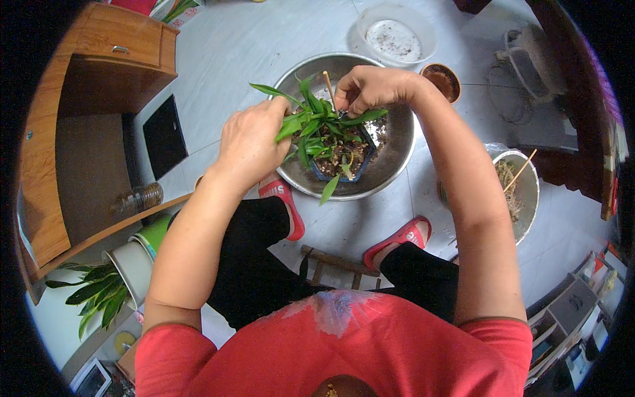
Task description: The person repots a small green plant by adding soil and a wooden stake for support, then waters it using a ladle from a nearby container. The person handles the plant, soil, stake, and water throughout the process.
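A potted plant with strap-shaped green leaves stands in a blue hexagonal pot filled with coarse bark-like mix. The pot sits inside a wide stainless steel basin. A thin wooden stick rises upright among the leaves. My left hand is closed around leaves at the plant's left side, its fingertips partly hidden. On the other side, my right hand pinches a small, dark, shiny piece beside the stick's lower part; what it is stays unclear.
Behind the basin are a translucent plastic tub with dirt specks and a brown pot. To the right, a white bucket holds dry fibrous material and a stick. A wooden cabinet stands left, a low wooden stool below me.
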`<state>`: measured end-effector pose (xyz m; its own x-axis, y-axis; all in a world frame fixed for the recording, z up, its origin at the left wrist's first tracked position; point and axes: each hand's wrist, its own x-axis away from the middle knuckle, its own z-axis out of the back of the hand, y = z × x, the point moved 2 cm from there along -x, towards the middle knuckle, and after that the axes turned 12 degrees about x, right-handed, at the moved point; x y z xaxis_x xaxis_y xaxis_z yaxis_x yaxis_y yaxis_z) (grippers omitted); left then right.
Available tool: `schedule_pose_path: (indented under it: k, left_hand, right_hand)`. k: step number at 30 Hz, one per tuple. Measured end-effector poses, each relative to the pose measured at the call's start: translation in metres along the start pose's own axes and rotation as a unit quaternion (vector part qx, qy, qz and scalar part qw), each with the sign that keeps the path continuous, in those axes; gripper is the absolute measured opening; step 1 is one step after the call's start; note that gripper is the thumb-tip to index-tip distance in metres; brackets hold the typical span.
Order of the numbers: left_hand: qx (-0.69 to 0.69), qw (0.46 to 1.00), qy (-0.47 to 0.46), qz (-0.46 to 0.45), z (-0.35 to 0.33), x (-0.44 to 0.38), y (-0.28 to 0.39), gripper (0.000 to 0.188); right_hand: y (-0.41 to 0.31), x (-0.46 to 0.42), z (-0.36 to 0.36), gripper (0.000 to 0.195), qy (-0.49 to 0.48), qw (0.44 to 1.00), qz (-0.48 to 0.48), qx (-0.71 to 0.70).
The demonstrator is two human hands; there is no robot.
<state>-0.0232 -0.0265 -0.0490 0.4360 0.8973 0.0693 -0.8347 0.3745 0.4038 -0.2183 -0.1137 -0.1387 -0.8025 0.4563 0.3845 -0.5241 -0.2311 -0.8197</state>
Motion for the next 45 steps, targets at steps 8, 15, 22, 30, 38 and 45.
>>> schedule_pose_path:
  k: [8, 15, 22, 30, 38, 45]
  left_hand:
    - [0.036, 0.999, -0.004, -0.024, -0.001, -0.003, 0.011, 0.020]
    - [0.051, 0.998, 0.028, -0.018, -0.003, -0.004, 0.009, 0.017]
    - [0.057, 0.998, 0.033, -0.024, -0.005, -0.005, 0.008, 0.017]
    - [0.060, 0.997, 0.036, -0.030, -0.006, -0.006, 0.008, 0.017]
    - [0.068, 0.996, 0.042, -0.026, -0.007, -0.007, 0.011, 0.018]
    - [0.089, 0.994, 0.063, -0.022, -0.010, -0.010, 0.014, 0.015]
  right_hand:
    - [-0.005, 0.004, -0.005, 0.019, 0.071, 0.991, 0.006, 0.112]
    - [-0.001, 0.012, -0.011, 0.018, 0.142, 0.983, 0.037, 0.108]
    - [-0.007, 0.017, -0.010, 0.019, 0.150, 0.972, 0.037, 0.178]
    - [-0.011, 0.017, -0.007, 0.017, 0.187, 0.930, 0.102, 0.300]
    - [-0.015, 0.011, -0.006, 0.013, 0.185, 0.918, 0.088, 0.340]
    - [-0.028, 0.013, -0.006, 0.013, 0.180, 0.907, 0.056, 0.377]
